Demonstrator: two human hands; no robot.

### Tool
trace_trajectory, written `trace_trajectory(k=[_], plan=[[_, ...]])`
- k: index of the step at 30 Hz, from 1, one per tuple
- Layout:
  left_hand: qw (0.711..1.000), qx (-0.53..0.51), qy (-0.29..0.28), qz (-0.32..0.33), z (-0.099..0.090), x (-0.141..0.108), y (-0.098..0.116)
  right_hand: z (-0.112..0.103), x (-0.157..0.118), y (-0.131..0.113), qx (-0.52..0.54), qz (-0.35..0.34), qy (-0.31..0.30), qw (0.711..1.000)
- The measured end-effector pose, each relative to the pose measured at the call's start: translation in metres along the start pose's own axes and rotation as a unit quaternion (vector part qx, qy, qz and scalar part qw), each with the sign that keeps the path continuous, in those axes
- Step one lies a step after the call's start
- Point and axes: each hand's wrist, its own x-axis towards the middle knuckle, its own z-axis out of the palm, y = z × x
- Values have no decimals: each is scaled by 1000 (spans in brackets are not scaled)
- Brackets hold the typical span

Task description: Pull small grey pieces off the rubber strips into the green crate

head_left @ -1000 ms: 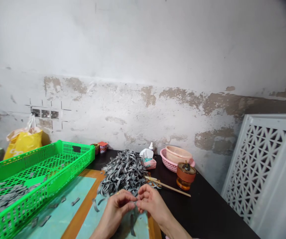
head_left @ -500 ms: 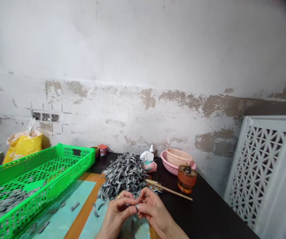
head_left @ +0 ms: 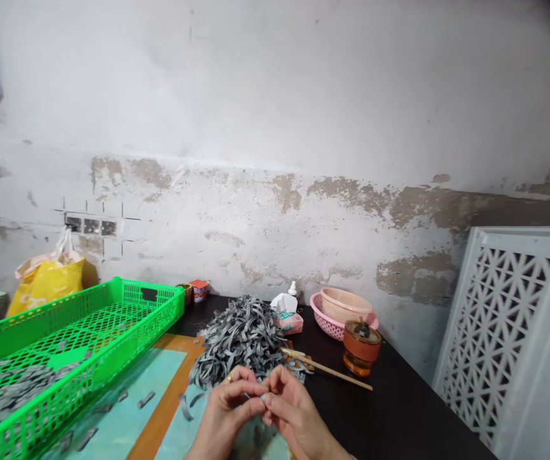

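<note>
The left hand and the right hand leaned in toward each other, meeting at the fingertips. The left thumb stretched across toward the right hand, its tip just beside that of the right thumb. Above the left thumb, the left index finger arched over to the same spot, a gap showing between the two behind their tips. The right index finger was bent above its thumb, another fingertip peeping out below. The remaining fingers were partly hidden. Both wrists angled down and outward, away from the joined tips. How firmly the tips pressed was unclear.
</note>
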Motion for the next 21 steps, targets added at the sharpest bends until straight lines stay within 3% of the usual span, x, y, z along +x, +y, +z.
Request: trace_trajectory(k=[8, 15, 21], plan=[[994, 86, 58, 18, -3, 1, 1, -9, 4, 0, -85, -43, -14, 995], [997, 74, -15, -3, -6, 2, -1, -13, 3, -3, -132, -54, -8, 990], [997, 75, 14, -2, -8, 1, 0, -20, 7, 7, -151, -17, 27, 988]])
